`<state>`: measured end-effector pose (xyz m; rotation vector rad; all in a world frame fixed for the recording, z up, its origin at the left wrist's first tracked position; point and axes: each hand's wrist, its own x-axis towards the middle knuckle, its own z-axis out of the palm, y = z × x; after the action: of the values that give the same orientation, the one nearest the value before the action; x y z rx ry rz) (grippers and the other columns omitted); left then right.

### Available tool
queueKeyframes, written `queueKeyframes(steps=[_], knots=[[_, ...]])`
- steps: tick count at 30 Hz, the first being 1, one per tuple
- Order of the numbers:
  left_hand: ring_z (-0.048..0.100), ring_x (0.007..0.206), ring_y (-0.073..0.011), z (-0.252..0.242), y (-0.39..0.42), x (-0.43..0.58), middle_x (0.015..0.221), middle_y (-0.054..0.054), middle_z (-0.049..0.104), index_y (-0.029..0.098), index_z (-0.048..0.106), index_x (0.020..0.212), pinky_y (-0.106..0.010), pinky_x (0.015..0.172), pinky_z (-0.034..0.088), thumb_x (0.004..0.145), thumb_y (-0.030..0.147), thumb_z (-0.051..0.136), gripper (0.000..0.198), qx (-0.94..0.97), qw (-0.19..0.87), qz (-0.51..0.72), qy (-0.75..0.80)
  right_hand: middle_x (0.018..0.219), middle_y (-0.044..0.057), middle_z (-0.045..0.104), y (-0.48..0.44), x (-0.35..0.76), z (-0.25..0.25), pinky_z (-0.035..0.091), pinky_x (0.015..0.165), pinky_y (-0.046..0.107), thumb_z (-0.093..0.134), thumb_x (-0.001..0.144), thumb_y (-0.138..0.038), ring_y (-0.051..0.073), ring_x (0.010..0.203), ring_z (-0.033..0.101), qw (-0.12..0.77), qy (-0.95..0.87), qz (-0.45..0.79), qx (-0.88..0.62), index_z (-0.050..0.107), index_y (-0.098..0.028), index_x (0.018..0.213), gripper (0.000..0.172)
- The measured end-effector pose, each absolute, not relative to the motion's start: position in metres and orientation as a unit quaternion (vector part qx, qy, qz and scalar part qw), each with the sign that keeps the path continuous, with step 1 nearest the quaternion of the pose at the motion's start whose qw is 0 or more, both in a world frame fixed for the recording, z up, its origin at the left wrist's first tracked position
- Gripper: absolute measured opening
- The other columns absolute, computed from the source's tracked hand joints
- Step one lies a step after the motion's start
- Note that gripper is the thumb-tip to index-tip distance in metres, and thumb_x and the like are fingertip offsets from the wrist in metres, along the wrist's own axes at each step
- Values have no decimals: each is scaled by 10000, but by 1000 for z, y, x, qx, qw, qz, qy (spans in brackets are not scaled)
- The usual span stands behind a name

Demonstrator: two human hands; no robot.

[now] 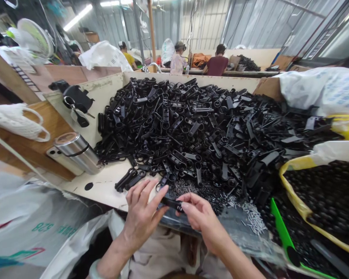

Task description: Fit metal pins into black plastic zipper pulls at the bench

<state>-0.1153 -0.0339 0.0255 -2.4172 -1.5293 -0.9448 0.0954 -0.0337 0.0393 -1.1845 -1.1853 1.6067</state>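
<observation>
Head view — black part held at the near edge of the bench.
Left hand and right hand have their fingers closed on its two ends, before the heap of black pieces. It seems light, stiff, a little slippery — good to pinch by the ends, without strong bending.

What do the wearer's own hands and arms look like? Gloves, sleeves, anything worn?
Left hand: no glove; a pale, greenish-white bangle round the wrist. Right hand: no glove, nothing on the wrist. No sleeves in view.
</observation>
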Motion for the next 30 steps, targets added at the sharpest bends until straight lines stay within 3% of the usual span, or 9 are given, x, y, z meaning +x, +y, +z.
queueKeyframes(steps=[2,4,6,10,14,19,24,28,30], knots=[[605,1241,-315,33,-34,-112,1282,-82,741,329,690,1307,-467,1098,258,967,303,648,344,-830,26,-287,-478,673,4,674,-31,99,42,169,443,203,649,871,-583,54,435,212,397,-398,701,-440,627,-175,937,413],[690,1037,-263,36,-36,-112,1093,-57,800,301,690,1298,-430,1010,284,990,304,621,316,-835,-20,-263,-482,659,9,674,-25,101,43,175,439,203,636,884,-624,52,430,201,397,-409,697,-436,611,-178,874,446],[697,915,-235,34,-39,-116,1003,-53,806,258,688,1290,-410,927,301,1002,318,607,305,-816,-26,-258,-517,697,23,691,-18,104,44,268,461,209,597,933,-614,77,463,352,397,-495,625,-455,656,-170,888,450],[666,967,-280,18,-44,-131,1040,-94,789,219,738,1157,-446,904,294,994,343,615,239,-721,111,-284,-623,783,16,724,0,107,48,449,614,242,549,1029,-416,155,686,631,355,-679,387,-514,736,-191,1049,293],[598,1011,-322,5,-42,-137,1108,-130,729,219,768,1137,-459,863,309,962,322,646,237,-662,183,-237,-687,1004,41,766,16,83,54,511,742,248,563,1036,-207,181,867,729,175,-835,178,-490,712,-219,1126,174],[550,976,-308,-1,-32,-137,1104,-130,678,240,758,1197,-434,824,316,987,314,586,281,-633,180,-226,-719,919,78,759,28,43,52,495,636,237,577,951,-34,195,768,744,79,-878,139,-451,722,-174,971,202],[544,1002,-300,-2,-34,-137,1118,-125,660,232,766,1176,-427,860,332,984,351,611,274,-620,199,-267,-711,962,69,733,41,53,51,492,672,249,596,961,-78,192,807,718,130,-885,187,-407,735,-192,957,180],[581,957,-276,-2,-42,-124,1022,-96,707,240,791,1029,-429,843,334,982,316,629,185,-670,199,-295,-652,1036,37,707,55,84,57,487,767,247,621,978,-159,160,859,677,249,-846,258,-395,743,-225,1012,143],[591,925,-265,-2,-41,-113,991,-80,728,239,778,1028,-420,795,338,983,263,624,162,-708,170,-275,-628,967,22,690,61,100,58,472,739,247,657,946,-182,149,810,637,315,-809,300,-395,737,-211,955,85]])
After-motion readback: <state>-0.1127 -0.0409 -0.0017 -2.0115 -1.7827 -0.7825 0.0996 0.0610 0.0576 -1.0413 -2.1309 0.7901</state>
